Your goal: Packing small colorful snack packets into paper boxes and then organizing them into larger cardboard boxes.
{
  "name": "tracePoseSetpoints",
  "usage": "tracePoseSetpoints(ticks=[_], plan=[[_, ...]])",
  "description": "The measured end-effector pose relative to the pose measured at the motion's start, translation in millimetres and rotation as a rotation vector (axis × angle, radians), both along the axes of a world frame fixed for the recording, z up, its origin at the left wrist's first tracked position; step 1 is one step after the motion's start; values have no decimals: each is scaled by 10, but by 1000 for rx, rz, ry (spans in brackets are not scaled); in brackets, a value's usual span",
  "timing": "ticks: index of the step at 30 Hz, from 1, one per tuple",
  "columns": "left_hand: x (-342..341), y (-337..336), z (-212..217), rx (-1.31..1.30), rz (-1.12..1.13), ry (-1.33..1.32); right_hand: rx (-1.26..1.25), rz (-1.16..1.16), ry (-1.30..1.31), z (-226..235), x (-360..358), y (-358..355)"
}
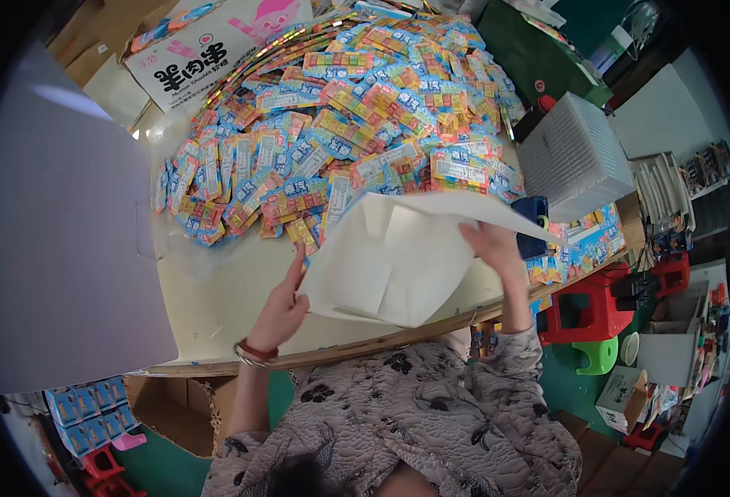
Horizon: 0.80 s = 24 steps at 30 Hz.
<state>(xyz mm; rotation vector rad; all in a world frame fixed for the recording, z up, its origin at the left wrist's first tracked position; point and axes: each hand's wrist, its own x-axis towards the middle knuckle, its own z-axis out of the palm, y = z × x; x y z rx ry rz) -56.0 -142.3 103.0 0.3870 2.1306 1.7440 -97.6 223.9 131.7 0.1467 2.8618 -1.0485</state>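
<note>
Unfolding a flat white cardboard box blank (398,261) above the tabletop's (224,306) near edge; left hand (284,308) pinching its left edge, right hand (494,248) gripping its upper right. Next, probably: spreading panels, clear of the heap of colourful candy packets (340,132).

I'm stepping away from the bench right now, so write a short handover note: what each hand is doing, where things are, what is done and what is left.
Left hand: grip on the left edge of the white flat cardboard sheet, held above the table.
Right hand: grip on the sheet's right side, under its upper flap.
Things: big heap of colourful flat packets on the far side of the table; white ribbed stack to the right.
Done: sheet lifted, creases showing.
Left: sheet not yet formed into a box; packets loose in the heap.
</note>
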Motion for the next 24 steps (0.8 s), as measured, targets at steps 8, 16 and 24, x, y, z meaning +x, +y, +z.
tracePoseSetpoints(ticks=[8,16,24], plan=[[238,528,97,-1233,21,969,399,-237,506,-371,163,-537],[-122,804,-102,-925,-574,337,321,301,876,-279,378,-623],[-260,1016,-547,-959,-494,484,633,650,73,-254,170,-1092]])
